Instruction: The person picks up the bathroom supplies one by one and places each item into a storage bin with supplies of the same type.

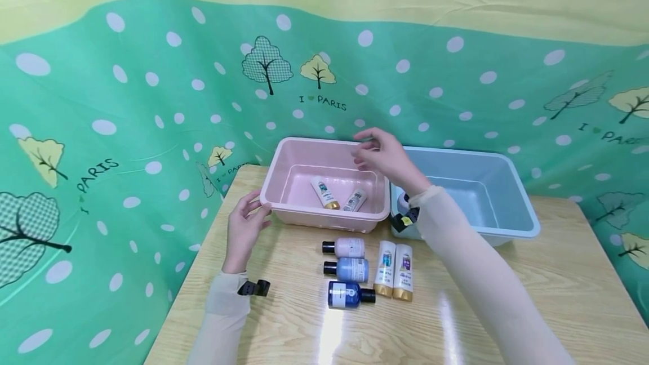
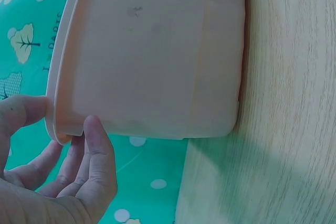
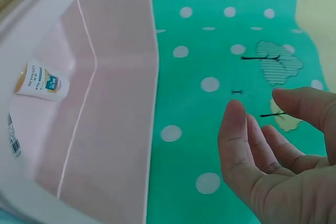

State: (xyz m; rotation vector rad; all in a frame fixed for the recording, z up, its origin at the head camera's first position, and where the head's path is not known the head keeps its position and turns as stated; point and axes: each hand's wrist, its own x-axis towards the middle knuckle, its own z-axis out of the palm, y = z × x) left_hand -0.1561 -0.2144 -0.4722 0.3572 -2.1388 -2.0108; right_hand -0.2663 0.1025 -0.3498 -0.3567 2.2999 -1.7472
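At its front left corner, the pink plastic bin (image 1: 324, 213) is pinched at the rim by my left hand (image 1: 244, 232). In the left wrist view the thumb lies on the rim and the fingers bend beneath it. My right hand (image 1: 382, 156) hovers over the bin's right end, fingers loosely bent, holding nothing; the right wrist view shows a gap between thumb and fingers. Inside the pink bin lie two white tubes: one with a gold cap (image 1: 324, 191) and another tube (image 1: 354, 200) beside it.
In front of the bins lie a pink bottle (image 1: 350, 247), a light blue bottle (image 1: 352, 269), a dark blue bottle (image 1: 345, 294) and two gold-capped white tubes (image 1: 403, 269). A blue bin (image 1: 517, 201) stands at the right, partly behind my right arm, with a whitish item (image 1: 403, 201) partly visible.
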